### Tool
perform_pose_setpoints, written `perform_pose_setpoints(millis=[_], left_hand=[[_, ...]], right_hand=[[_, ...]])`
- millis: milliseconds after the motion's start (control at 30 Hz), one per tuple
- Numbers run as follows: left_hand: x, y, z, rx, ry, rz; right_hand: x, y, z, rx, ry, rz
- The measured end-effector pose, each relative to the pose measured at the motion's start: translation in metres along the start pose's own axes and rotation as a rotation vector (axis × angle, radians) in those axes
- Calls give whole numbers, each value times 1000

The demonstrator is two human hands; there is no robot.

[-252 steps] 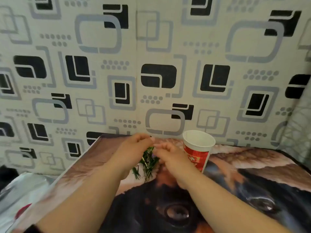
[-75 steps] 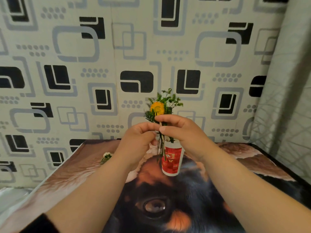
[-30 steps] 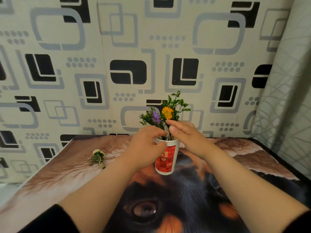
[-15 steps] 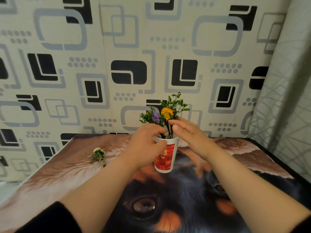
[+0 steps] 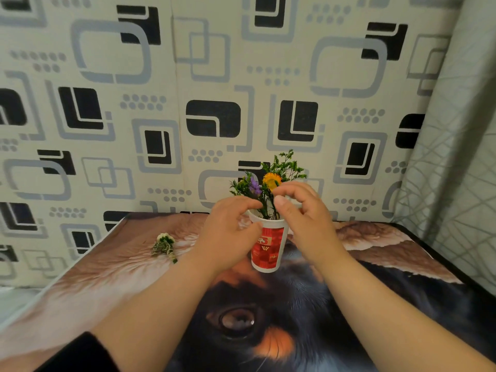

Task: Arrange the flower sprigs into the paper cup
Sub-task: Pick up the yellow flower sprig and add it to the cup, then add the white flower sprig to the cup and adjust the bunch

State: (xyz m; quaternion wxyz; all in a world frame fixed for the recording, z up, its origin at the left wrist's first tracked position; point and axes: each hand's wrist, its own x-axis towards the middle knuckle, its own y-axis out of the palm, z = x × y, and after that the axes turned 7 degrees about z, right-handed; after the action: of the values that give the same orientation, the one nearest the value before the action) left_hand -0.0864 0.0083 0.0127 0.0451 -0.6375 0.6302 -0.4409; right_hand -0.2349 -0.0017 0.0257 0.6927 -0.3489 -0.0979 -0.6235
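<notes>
A red and white paper cup (image 5: 268, 245) stands on the table with flower sprigs (image 5: 264, 189) upright in it: green foliage, a purple bloom and a yellow bloom (image 5: 271, 179). My left hand (image 5: 228, 232) grips the cup, thumb on its side just below the rim and fingers curled over the rim against the stems. My right hand (image 5: 304, 218) hovers at the cup's right. Its thumb and forefinger are apart, and the forefinger tip touches the yellow bloom. One more sprig (image 5: 164, 247), white and green, lies on the table to the left of the cup.
The table (image 5: 402, 264) carries a large dog-face print and has a dark edge on the right. A patterned wall panel (image 5: 214, 103) stands close behind the cup. A grey curtain (image 5: 456, 157) hangs at the right.
The bunch of sprigs went down into the cup. In the last half second my right fingers lifted from the stems to the yellow bloom and spread apart. My left hand stays on the cup.
</notes>
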Motion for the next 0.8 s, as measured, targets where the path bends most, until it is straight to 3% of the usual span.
perform_pose_setpoints(millis=[233, 433, 533, 800], left_hand=[[-21, -14, 23, -45, -34, -72], [-44, -29, 76, -13, -260, -164], [-49, -33, 102, 89, -446, -141], [-55, -22, 125, 278, -691, 57]], right_hand=[[1, 55, 13, 167, -2, 129], [5, 107, -9, 83, 126, 321], [4, 133, -24, 76, 236, 416], [-3, 172, -47, 78, 315, 509]])
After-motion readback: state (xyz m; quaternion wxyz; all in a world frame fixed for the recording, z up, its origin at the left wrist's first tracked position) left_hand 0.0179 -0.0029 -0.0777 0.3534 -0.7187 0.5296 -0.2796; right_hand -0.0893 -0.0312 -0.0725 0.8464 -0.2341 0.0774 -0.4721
